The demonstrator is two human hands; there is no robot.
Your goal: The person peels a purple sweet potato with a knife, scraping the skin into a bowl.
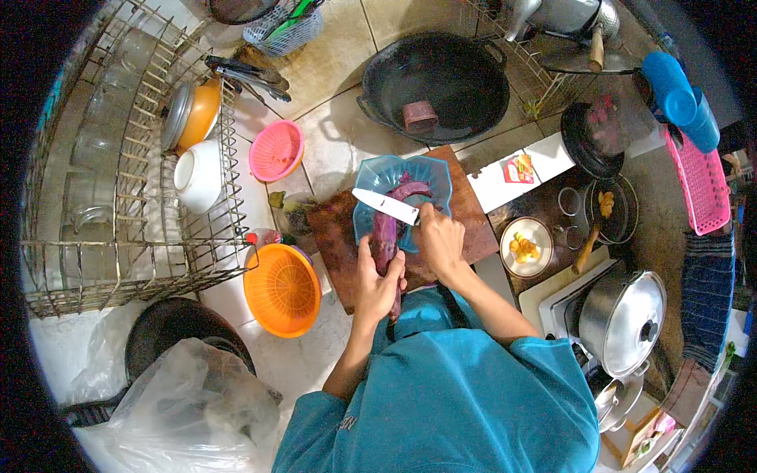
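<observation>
My left hand (382, 277) is wrapped round a long purple vegetable (384, 240), whose upper end lies over a translucent blue bowl (438, 169). My right hand (438, 240) grips a knife by its handle; the white-looking blade (382, 206) points left across the vegetable's top end. Whether the edge touches the vegetable, I cannot tell. Inside the bowl lies a curved purple piece (412, 189). Beneath the bowl is a brown wooden cutting board (473, 229), partly hidden by my hands and arms.
A black wok (386, 94) with a pinkish block stands beyond the board. Left are an orange basket (281, 290), a pink basket (276, 150) and a wire dish rack (130, 244). A plate of yellow pieces (527, 247) and a lidded pot (623, 323) stand right.
</observation>
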